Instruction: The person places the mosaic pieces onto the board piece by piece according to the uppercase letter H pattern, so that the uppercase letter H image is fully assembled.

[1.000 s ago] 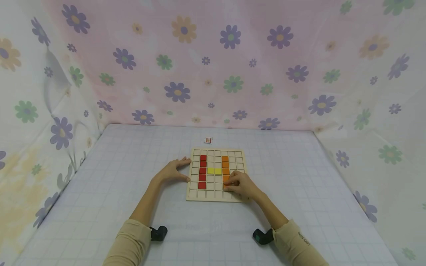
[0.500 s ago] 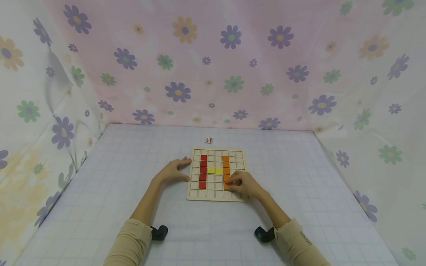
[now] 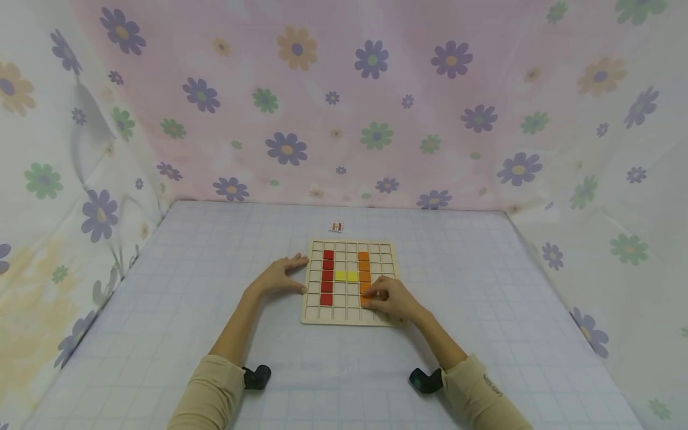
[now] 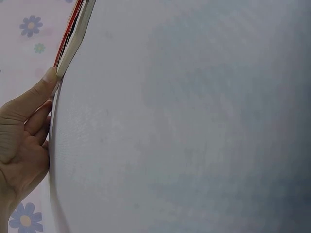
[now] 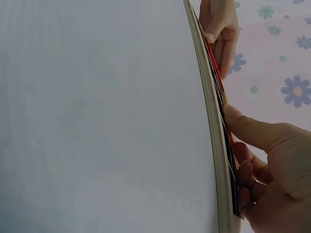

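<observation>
A square wooden grid board (image 3: 316, 313) lies flat in the head view. Red tiles (image 3: 327, 276) form a column on its left side, and orange tiles (image 3: 364, 266) form one on its right. A short yellow row (image 3: 346, 276) bridges them. My right hand (image 3: 396, 298) pinches the lowest orange tile (image 3: 364, 302) at its cell, thumb and index finger at the tile and largely covering it. My left hand (image 3: 276, 278) rests against the board's left edge with thumb and fingers extended. In the left wrist view the thumb (image 4: 43, 87) touches the board's edge (image 4: 77, 41).
A small printed card (image 3: 336, 227) lies behind the board. The table has a pale checked cloth (image 3: 215, 251), enclosed by floral curtains (image 3: 344, 119). Black wrist devices (image 3: 258, 377) extend from both sleeves.
Both hands keep nearly the same place. The right fingers stay at the lowest orange tile, with only slight shifts.
</observation>
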A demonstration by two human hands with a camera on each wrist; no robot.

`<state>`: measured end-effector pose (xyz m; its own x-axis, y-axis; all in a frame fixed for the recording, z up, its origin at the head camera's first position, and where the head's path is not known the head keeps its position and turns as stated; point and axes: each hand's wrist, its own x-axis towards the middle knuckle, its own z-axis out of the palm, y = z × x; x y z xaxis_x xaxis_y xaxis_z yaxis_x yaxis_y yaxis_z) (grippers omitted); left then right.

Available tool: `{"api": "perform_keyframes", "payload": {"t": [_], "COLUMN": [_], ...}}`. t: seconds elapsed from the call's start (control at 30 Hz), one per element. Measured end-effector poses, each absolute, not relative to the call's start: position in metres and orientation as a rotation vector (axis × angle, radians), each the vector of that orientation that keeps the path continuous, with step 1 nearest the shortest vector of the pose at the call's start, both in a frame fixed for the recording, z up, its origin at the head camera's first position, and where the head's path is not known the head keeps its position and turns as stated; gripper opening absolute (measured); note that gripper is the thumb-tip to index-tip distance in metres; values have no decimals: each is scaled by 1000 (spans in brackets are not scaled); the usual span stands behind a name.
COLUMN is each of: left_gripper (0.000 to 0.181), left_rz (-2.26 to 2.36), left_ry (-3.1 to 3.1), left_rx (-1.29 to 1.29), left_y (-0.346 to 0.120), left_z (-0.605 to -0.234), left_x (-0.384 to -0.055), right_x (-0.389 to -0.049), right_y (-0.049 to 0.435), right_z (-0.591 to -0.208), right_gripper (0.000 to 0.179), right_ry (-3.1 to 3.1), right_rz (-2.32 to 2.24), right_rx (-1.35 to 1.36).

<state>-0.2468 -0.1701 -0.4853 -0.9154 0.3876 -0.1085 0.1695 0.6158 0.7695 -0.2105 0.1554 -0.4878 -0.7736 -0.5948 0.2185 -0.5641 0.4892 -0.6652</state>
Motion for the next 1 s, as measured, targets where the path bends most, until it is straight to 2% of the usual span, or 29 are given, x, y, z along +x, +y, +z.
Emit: {"api": "perform_keyframes", "payload": {"t": [0.73,1.0], "left_gripper": [81,81], "left_rz": [1190,1195], "left_ry": [2575,2575], "left_rx": [462,471], "left_y": [-170,-170], "left_z": [-483,-482], "left_x": [-244,-245], "right_x": [-210,-214], "right_y": [158,162], "right_z": [-483,-482], "right_gripper": [20,20], "right_ry": [2679,2620], "right_rz": [-1146,-1210], "right_rx": [-913,-1008]}}
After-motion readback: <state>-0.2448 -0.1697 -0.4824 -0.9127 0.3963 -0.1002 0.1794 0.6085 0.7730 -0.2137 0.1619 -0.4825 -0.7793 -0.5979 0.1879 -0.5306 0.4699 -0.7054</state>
